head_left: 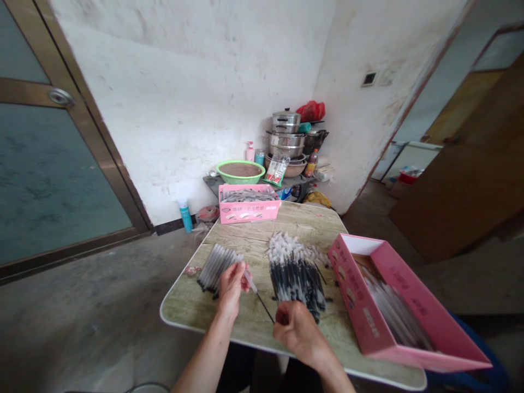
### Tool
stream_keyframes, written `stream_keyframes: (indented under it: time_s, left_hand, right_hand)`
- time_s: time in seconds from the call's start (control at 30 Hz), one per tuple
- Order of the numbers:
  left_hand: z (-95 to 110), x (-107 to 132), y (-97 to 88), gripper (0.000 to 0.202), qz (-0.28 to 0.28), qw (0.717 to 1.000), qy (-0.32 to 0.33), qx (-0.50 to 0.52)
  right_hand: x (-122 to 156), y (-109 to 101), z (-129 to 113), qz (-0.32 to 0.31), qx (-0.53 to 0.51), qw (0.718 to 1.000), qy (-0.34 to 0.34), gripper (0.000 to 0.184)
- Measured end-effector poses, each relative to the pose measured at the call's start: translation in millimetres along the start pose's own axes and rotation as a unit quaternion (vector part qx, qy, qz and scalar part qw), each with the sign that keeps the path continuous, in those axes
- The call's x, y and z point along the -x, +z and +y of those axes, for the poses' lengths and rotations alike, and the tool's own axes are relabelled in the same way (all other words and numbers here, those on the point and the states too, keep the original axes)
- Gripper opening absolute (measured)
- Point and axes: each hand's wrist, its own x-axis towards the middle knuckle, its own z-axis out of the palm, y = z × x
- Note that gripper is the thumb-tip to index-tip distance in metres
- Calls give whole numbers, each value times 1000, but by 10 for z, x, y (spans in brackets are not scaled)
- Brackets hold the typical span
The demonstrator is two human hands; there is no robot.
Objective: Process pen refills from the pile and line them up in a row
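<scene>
My left hand (231, 285) pinches a whitish translucent tube (251, 282) above the middle of the table. A thin black rod (265, 307) runs from the tube's lower end, and its other end is in the closed fingers of my right hand (298, 329). Whether the rod sits inside the tube or only meets it, I cannot make out. Left of my left hand lies a row of greyish tubes with dark ends (216, 266). Beyond my right hand is a heap of slim black pieces with whitish ends (293, 273).
A pink box (249, 212) full of slim tubes stands at the table's (186, 305) far edge. A larger pink box (356, 305), holding pale sticks, is at the right. Behind are a green-rimmed basin (262, 176), stacked pots (286, 143) and a blue spray can (185, 215).
</scene>
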Motion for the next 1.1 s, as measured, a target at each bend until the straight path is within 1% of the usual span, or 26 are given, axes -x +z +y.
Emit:
stream_keyframes:
  time_s: [0.13, 0.23, 0.3, 0.37, 0.43, 0.5, 0.57, 0.63, 0.67, 0.77, 0.83, 0.93, 0.97, 1.03, 1.1]
  left_hand:
    - [-33, 45, 39, 42, -23, 1000, -9, -12]
    - [-81, 130, 130, 41, -49, 998, -23, -21]
    - [-110, 192, 200, 41, -59, 997, -39, -18]
    - [-129, 227, 245, 42, -59, 996, -60, 2]
    - [-139, 221, 249, 42, -50, 995, -81, 31]
    - [-147, 186, 221, 41, -37, 993, -99, 56]
    - [-158, 152, 192, 40, -24, 991, -109, 73]
    - [-172, 144, 189, 39, -21, 990, -117, 80]
    - [-180, 151, 200, 38, -25, 989, -121, 81]
    - [-206, 189, 250, 36, -56, 984, -139, 92]
    - [-223, 194, 261, 36, -70, 982, -146, 96]
    - [-251, 155, 215, 37, -59, 986, -127, 88]
    - [-261, 137, 190, 38, -52, 988, -116, 89]
    - [-285, 109, 149, 39, -41, 990, -97, 93]
    - [-309, 99, 131, 41, -40, 991, -84, 92]
  right_hand:
    - [-43, 24, 5, 10, 0, 1000, 6, 14]
    - [-143, 45, -17, 33, -23, 999, 14, 12]
    - [-214, 47, -37, 80, -69, 994, 9, 13]
    - [-254, 37, -42, 138, -134, 981, 4, 20]
    - [-247, 22, -18, 163, -193, 967, 10, 25]
    - [-201, 18, 25, 144, -231, 962, 16, 24]
    - [-146, 32, 66, 103, -246, 964, 9, 22]
    - [-111, 65, 86, 75, -244, 967, -2, 20]
    - [-106, 83, 89, 72, -238, 969, -6, 20]
    - [-127, 119, 98, 104, -217, 971, -15, 24]
    - [-136, 102, 142, 134, -215, 967, -9, 29]
    - [-89, 3, 287, 172, -214, 961, 34, 34]
    - [-53, -42, 346, 184, -198, 961, 49, 33]
    - [37, -122, 452, 190, -132, 971, 65, 28]
    - [137, -162, 517, 164, -50, 983, 63, 21]
